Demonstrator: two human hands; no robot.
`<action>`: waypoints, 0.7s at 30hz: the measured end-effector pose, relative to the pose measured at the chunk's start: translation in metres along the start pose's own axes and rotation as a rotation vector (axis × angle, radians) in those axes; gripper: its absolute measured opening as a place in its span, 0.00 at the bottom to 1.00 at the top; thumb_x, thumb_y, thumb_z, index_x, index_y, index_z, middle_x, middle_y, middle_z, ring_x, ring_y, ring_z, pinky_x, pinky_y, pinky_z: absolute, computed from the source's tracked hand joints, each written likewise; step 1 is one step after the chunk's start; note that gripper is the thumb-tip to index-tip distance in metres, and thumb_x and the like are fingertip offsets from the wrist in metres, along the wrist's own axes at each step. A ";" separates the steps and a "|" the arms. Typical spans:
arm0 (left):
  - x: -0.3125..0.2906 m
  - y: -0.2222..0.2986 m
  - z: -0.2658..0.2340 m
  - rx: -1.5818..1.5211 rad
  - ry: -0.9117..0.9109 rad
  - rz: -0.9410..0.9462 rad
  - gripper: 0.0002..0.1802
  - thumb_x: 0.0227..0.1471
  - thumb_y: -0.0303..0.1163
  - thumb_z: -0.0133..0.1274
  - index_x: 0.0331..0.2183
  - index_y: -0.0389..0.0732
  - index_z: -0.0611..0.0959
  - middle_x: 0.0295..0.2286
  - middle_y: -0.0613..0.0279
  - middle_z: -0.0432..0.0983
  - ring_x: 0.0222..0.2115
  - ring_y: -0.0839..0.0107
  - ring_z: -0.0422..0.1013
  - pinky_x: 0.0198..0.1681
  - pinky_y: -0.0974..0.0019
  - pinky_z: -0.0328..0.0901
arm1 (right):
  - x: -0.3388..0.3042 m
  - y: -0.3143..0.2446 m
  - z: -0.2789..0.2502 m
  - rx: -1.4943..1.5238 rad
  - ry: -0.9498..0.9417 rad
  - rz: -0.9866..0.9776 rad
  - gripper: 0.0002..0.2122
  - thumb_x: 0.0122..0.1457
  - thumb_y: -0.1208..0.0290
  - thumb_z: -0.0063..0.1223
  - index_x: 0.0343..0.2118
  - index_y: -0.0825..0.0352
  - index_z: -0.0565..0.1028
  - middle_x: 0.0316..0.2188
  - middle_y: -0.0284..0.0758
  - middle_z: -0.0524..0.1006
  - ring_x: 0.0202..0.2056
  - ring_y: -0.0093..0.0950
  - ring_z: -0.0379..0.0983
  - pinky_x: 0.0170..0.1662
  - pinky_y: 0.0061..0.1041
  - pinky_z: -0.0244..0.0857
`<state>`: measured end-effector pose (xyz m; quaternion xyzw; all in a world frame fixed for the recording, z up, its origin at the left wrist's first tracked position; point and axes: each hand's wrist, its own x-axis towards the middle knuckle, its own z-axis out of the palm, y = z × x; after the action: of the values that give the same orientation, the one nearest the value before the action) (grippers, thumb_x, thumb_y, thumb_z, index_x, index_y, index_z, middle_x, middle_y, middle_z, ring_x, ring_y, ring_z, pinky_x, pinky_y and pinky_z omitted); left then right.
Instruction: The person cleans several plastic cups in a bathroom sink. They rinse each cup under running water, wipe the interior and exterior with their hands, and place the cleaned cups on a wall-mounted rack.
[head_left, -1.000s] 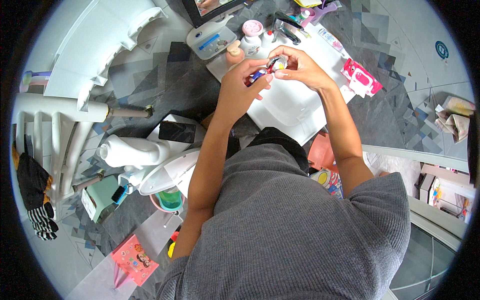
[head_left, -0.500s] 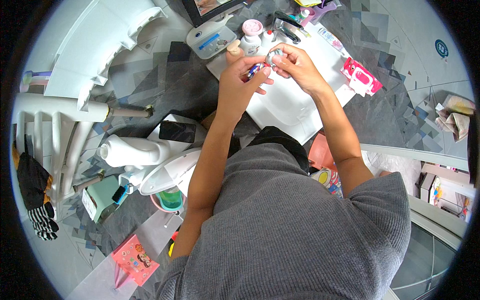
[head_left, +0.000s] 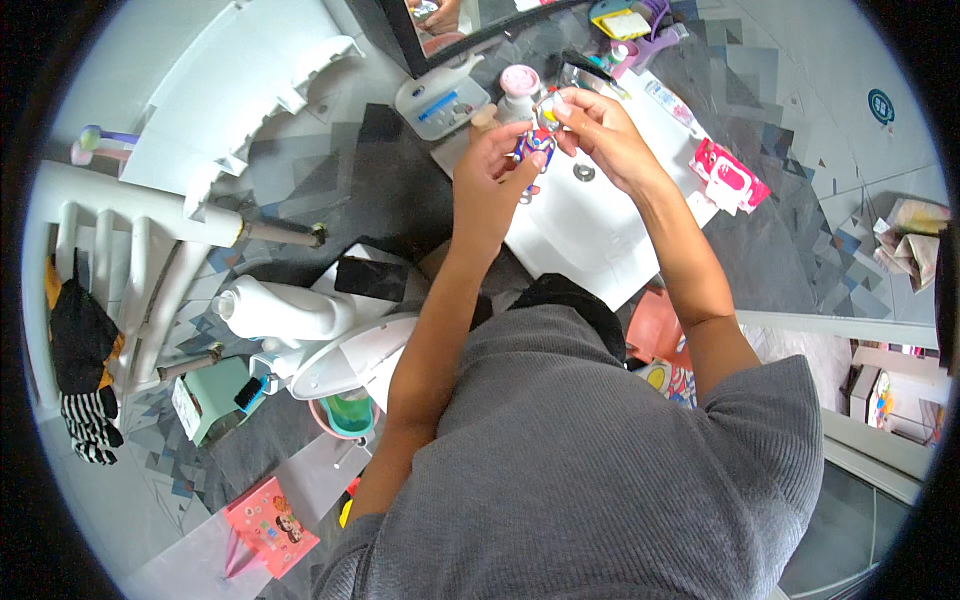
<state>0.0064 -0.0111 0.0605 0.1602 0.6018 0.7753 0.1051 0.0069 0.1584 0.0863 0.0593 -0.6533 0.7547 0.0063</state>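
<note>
While both hands are together above the white sink [head_left: 600, 240], a small toy figure [head_left: 541, 143] is between them, near the far left part of the basin and close to the round drain [head_left: 584, 173]. The left hand [head_left: 487, 180] grasps its red and blue body, with the thumb lying on the front; the fingers behind are partly hidden. The right hand [head_left: 607, 137] pinches the silver head [head_left: 548, 116] between thumb and finger, so neither hand is free. Whether the head is firmly joined to the body, I cannot tell from this view.

The toy figure looks like hard, smooth plastic, so I judge that it is light and stiff, and that it does not yield under the fingers. Its rounded head probably offers less grip than the body, and if the surface is wet, it may become slippery. The trunk seems the safest place to take hold, with the thumb in front and the fingers at the back; thin limbs and the neck are perhaps the weaker points, where a strong twist may do harm.

Beyond the hands stands a bottle with a round pink top [head_left: 519, 80], and to its left is a pale dish [head_left: 440, 103]. A pink and white packet [head_left: 730, 177] lies at the right edge of the sink.
</note>
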 end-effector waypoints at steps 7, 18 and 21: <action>0.001 0.026 0.000 0.202 0.240 0.311 0.19 0.47 0.23 0.57 0.43 0.34 0.74 0.38 0.59 0.75 0.37 0.77 0.71 0.39 0.76 0.66 | 0.026 -0.036 0.024 -0.189 -0.083 -0.097 0.10 0.57 0.64 0.54 0.31 0.66 0.72 0.21 0.24 0.70 0.22 0.13 0.62 0.25 0.13 0.56; 0.010 0.071 -0.025 0.074 0.406 0.568 0.25 0.47 0.17 0.55 0.48 0.35 0.67 0.39 0.56 0.73 0.39 0.76 0.70 0.42 0.75 0.66 | 0.063 -0.102 0.076 -0.253 -0.488 -0.244 0.22 0.52 0.81 0.56 0.51 0.66 0.67 0.32 0.24 0.71 0.31 0.12 0.67 0.35 0.12 0.60; 0.010 0.085 -0.030 0.040 0.420 0.591 0.25 0.47 0.17 0.55 0.49 0.35 0.67 0.41 0.54 0.72 0.41 0.75 0.69 0.43 0.74 0.66 | 0.071 -0.120 0.091 -0.321 -0.509 -0.304 0.21 0.52 0.81 0.55 0.51 0.66 0.67 0.32 0.25 0.72 0.34 0.13 0.68 0.37 0.13 0.61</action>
<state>-0.0114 -0.0565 0.1375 0.1664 0.5528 0.7764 -0.2527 -0.0457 0.0816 0.2239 0.3408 -0.7282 0.5936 -0.0353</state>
